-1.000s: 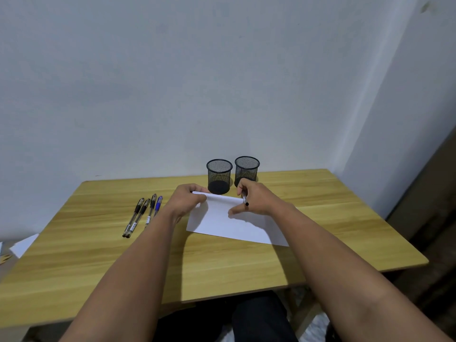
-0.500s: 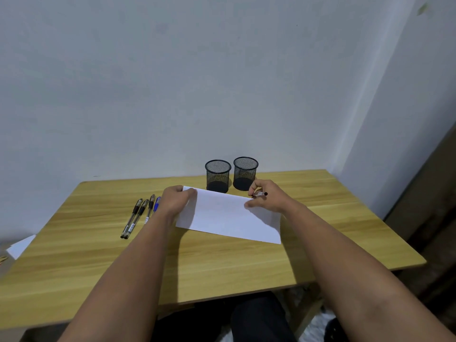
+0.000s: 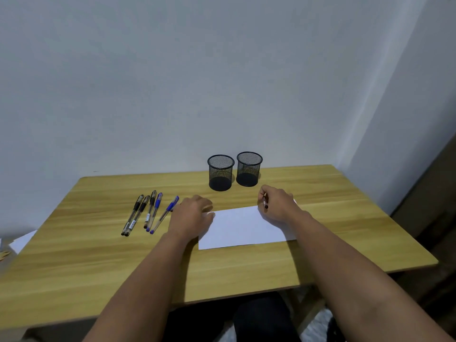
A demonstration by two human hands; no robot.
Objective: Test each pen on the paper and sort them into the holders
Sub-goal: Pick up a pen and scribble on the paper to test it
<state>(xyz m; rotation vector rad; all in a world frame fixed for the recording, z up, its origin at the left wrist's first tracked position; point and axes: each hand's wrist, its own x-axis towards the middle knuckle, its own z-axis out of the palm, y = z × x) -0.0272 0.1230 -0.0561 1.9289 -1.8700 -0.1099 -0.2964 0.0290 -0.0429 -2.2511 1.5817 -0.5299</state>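
Paper (image 3: 243, 225) lies flat near the middle of the wooden surface (image 3: 98, 262), its left end under the left hand (image 3: 191, 214), whose fingers lie fairly straight. Right hand (image 3: 277, 204) rests on the sheet's far right corner, its grip curled round a black-tipped pen (image 3: 265, 203). Five more pens (image 3: 148, 213) lie side by side toward the left edge; their label print is too small to read. Two black mesh holders (image 3: 234, 172) stand at the far edge, both empty.
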